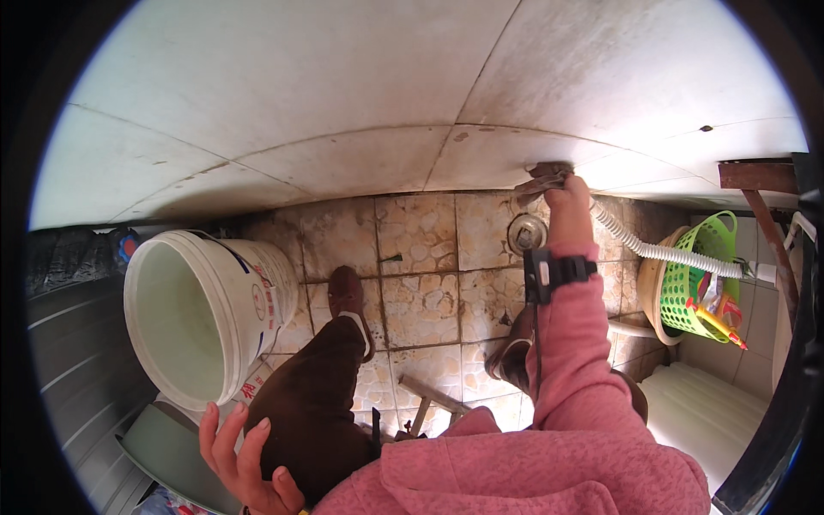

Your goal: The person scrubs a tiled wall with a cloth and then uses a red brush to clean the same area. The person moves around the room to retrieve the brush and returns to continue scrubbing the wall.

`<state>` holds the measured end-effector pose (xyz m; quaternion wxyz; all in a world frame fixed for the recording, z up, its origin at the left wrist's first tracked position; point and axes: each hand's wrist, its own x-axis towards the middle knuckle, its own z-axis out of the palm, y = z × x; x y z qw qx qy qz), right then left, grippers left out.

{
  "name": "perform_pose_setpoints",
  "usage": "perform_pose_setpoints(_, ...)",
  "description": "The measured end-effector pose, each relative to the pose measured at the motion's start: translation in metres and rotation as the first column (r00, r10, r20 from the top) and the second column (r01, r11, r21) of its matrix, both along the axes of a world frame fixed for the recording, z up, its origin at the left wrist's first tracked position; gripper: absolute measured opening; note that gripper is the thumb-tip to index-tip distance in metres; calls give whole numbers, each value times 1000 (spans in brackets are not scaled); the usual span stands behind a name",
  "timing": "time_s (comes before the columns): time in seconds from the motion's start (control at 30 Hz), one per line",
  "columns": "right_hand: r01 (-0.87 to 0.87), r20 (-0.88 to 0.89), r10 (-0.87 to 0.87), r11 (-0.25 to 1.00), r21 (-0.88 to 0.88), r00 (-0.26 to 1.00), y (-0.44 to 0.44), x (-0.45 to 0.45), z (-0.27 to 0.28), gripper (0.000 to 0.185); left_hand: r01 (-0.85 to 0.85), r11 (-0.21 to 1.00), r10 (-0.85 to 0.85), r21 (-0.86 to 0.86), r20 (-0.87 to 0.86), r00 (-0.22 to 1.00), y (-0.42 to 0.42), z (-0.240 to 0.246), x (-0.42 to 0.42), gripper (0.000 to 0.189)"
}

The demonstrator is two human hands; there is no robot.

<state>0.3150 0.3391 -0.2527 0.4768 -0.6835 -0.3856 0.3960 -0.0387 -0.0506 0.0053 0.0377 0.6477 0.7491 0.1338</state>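
Note:
My right hand (568, 196) grips a crumpled greyish-brown cloth (546, 181) and presses it to the lower part of the pale tiled wall (360, 158). Just below the hand, a round metal floor drain (528, 234) is set in the patterned floor tiles (421, 248). A white corrugated hose (644, 248) runs from beside my right wrist toward the right. My left hand (248, 460) hangs at the lower left with its fingers apart, holding nothing. It is nearest to my left thigh and a grey-green basin (174, 444).
A large white plastic bucket (267, 290) with writing stands at the left. On the right, a green perforated basket (682, 290) holds several items, including a yellow and red tube (714, 322). A wooden stool leg (421, 415) shows below me. Brown wooden supports (759, 180) jut in at the far right.

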Motion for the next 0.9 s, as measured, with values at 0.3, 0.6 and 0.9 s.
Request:
perform_pose_setpoints(0.3,31,-332,-15,999,41,943,2,-2,14,24,-4,999,4,34,9,1000,-1,-1,-1,41)
perform_pose_setpoints(0.6,438,-555,-269,877,196,787,7,-37,32,35,-20,998,20,57,-5,1000,-4,-1,1,41)
perform_pose_setpoints(0.9,78,-837,-252,966,-245,485,-10,-64,-32,26,-19,997,16,73,32,999,-7,-1,-5,41)
